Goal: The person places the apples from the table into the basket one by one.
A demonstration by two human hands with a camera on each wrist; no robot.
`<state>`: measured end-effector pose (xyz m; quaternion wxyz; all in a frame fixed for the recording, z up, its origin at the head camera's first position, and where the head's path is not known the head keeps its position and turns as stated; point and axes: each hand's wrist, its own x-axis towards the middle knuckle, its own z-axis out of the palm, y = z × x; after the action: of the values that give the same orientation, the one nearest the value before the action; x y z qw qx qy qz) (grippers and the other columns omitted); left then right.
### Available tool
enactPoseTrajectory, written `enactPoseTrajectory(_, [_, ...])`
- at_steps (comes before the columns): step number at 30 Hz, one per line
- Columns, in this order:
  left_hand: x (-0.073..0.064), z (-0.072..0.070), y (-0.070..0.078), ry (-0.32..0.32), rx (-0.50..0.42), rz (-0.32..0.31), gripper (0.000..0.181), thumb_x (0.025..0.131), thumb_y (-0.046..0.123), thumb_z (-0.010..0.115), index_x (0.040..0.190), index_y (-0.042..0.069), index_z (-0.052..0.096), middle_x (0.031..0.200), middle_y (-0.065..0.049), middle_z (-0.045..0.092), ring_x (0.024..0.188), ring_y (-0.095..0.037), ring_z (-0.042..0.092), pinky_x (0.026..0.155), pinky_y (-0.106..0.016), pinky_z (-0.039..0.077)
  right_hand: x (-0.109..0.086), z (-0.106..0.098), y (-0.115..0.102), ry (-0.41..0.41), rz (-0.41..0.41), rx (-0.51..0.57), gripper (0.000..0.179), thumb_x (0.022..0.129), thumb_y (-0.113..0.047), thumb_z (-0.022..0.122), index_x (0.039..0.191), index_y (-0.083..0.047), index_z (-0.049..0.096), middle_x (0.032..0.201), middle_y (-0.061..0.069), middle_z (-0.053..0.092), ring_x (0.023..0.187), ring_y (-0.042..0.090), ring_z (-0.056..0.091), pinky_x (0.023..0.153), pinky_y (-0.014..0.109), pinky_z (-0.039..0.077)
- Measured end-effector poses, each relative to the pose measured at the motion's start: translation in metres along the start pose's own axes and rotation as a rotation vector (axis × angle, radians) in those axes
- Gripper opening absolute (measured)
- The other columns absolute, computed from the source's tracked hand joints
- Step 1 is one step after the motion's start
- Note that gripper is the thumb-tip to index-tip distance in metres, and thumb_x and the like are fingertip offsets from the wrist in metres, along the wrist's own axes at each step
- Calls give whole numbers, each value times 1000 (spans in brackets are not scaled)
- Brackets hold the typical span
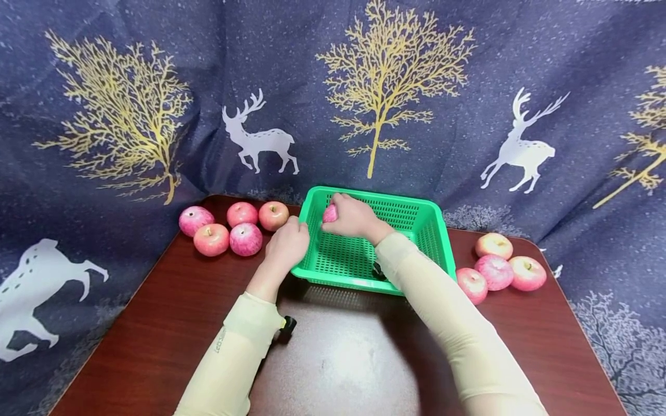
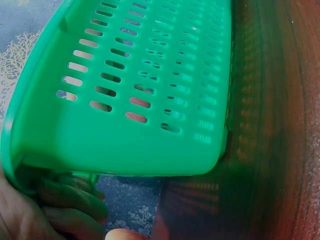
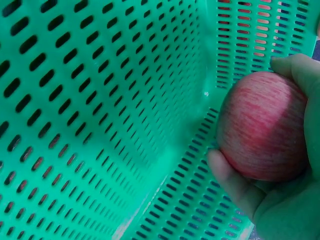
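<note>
A green plastic basket (image 1: 354,283) with slotted walls stands toward the back of the table. My left hand (image 1: 288,244) grips its left rim; the left wrist view shows the fingers (image 2: 75,200) curled under the edge beside the slotted side wall (image 2: 117,137). Inside the basket, near the left end, my right hand (image 1: 356,216) holds a red-pink apple (image 1: 329,214). In the right wrist view, thumb and fingers wrap around this striped apple (image 3: 262,127), above the slotted floor. Part of the apple is hidden by the palm.
Left of the basket several apples (image 1: 210,240) sit grouped on the brown table (image 1: 140,323). More apples (image 1: 494,271) lie together at the right, one close to the basket. A dark blue cloth (image 1: 322,150) with deer and trees hangs behind.
</note>
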<state>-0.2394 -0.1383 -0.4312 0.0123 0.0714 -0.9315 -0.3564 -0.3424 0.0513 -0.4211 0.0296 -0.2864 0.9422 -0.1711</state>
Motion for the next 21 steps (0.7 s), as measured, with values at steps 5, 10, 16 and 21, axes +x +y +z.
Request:
enactPoseTrajectory(5, [-1, 0, 0, -1, 3, -1, 47, 117, 38, 37, 134, 2, 62, 137, -25, 70, 124, -49, 68, 97, -68, 52, 5, 3, -2, -30, 6, -15, 67, 91, -48, 80, 140, -8, 58, 120, 8, 65, 93, 23, 68, 78, 43, 59])
enactPoseTrajectory(10, [-1, 1, 1, 2, 9, -4, 46, 117, 39, 38, 132, 3, 62, 135, -24, 71, 122, -48, 69, 96, -68, 53, 10, 7, -2, -62, 4, -45, 67, 91, -48, 78, 141, -8, 57, 125, 11, 64, 96, 25, 69, 83, 45, 60])
enactPoseTrajectory(16, [-2, 1, 1, 2, 16, -1, 45, 117, 38, 37, 131, 3, 61, 135, -25, 71, 122, -49, 69, 95, -68, 53, 13, 12, -4, -48, -30, -79, 66, 91, -50, 81, 136, -6, 59, 125, 17, 59, 97, 29, 68, 84, 48, 61])
enactPoseTrajectory(21, [-2, 0, 2, 8, 25, 0, 46, 117, 39, 37, 130, 3, 62, 135, -26, 71, 122, -50, 69, 95, -69, 53, 11, 17, -10, -59, -13, -101, 70, 95, -51, 84, 141, -5, 59, 133, 21, 52, 108, 32, 67, 92, 48, 61])
